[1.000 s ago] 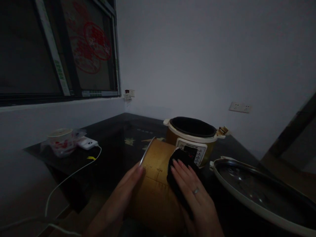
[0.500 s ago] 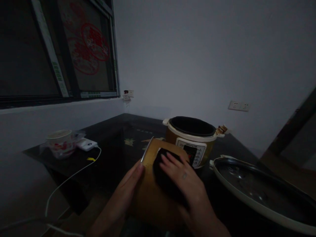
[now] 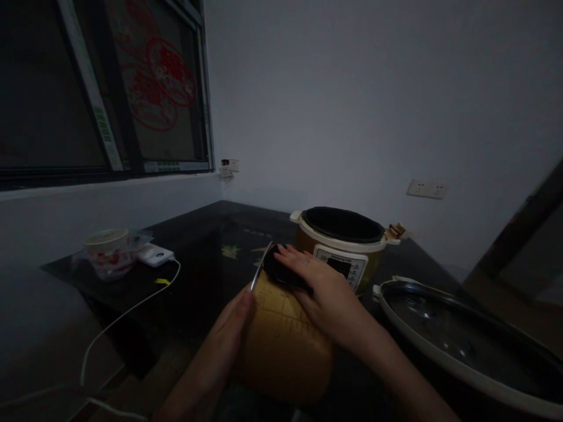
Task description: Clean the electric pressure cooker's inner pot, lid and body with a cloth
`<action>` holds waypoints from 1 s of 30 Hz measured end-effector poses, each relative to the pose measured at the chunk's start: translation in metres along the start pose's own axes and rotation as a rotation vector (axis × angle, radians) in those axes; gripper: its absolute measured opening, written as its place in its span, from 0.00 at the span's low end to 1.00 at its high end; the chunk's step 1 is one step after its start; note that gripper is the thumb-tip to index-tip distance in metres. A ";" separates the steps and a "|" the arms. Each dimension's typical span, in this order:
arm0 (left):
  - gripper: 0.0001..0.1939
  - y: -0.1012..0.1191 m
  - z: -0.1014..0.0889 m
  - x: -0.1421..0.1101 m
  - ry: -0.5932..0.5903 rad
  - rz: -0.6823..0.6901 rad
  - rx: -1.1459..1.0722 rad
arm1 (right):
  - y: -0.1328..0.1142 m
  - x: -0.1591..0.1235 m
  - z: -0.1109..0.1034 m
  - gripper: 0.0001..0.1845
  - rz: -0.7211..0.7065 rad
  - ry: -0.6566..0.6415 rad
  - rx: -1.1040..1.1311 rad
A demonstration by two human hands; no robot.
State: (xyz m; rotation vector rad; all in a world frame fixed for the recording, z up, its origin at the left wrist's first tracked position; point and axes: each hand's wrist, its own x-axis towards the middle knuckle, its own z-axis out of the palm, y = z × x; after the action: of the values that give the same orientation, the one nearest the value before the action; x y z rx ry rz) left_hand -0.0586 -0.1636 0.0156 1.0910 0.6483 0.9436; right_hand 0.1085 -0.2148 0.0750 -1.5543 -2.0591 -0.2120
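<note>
A golden-brown inner pot (image 3: pixel 285 351) is held tilted on its side, its thin silver rim facing left and faint scale lines marked on its surface. My left hand (image 3: pixel 229 328) grips it by the rim, thumb on the near side and the other fingers mostly hidden. My right hand (image 3: pixel 325 281) lies over a dark cloth (image 3: pixel 281 271), pressing it against the pot's upper part near the rim. Just behind stands an electric cooker (image 3: pixel 365 264) with a dark round opening and a button panel, partly covered by my right hand.
The cooker's lid (image 3: pixel 440 346) lies at the right on the black table (image 3: pixel 197 234). At the left are a bowl wrapped in clear plastic (image 3: pixel 109 255), a white power bank (image 3: pixel 153 255) and its white cable (image 3: pixel 118 319). Wall sockets (image 3: pixel 426 189) are behind.
My right hand and the dark cloth have moved up and to the left across the pot toward its rim, uncovering the scale lines. My left hand keeps nearly the same hold.
</note>
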 end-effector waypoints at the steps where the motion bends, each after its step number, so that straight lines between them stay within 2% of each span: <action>1: 0.28 0.001 0.001 0.000 0.026 0.005 -0.008 | -0.002 0.000 0.000 0.32 -0.015 -0.011 -0.006; 4: 0.28 0.001 0.002 -0.002 0.098 0.022 0.014 | -0.011 -0.009 0.004 0.38 -0.072 0.003 -0.054; 6: 0.27 0.001 0.002 -0.002 0.116 0.037 0.035 | -0.018 -0.019 0.008 0.38 -0.113 0.033 -0.085; 11: 0.23 0.003 0.006 -0.003 0.143 0.033 -0.003 | -0.030 -0.035 0.021 0.28 -0.319 0.158 -0.248; 14: 0.22 0.005 0.007 -0.002 0.160 -0.001 0.003 | -0.034 -0.043 0.032 0.22 -0.373 0.297 -0.386; 19: 0.20 0.005 0.005 0.004 0.176 -0.028 0.109 | -0.035 -0.064 0.055 0.14 -0.469 0.432 -0.480; 23: 0.27 0.000 0.008 0.006 0.104 0.009 0.099 | -0.028 -0.073 0.062 0.16 -0.355 0.509 -0.457; 27: 0.33 -0.003 0.009 -0.003 -0.008 0.041 0.114 | -0.010 -0.062 0.047 0.28 -0.119 0.471 -0.225; 30: 0.31 -0.004 0.004 -0.014 0.097 0.043 0.167 | 0.001 -0.046 0.025 0.31 0.076 0.427 0.027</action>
State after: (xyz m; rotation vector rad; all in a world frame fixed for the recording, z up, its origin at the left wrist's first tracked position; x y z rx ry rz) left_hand -0.0607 -0.1787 0.0129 1.2162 0.7971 0.9972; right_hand 0.1099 -0.2426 0.0305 -1.4221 -1.6615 -0.4437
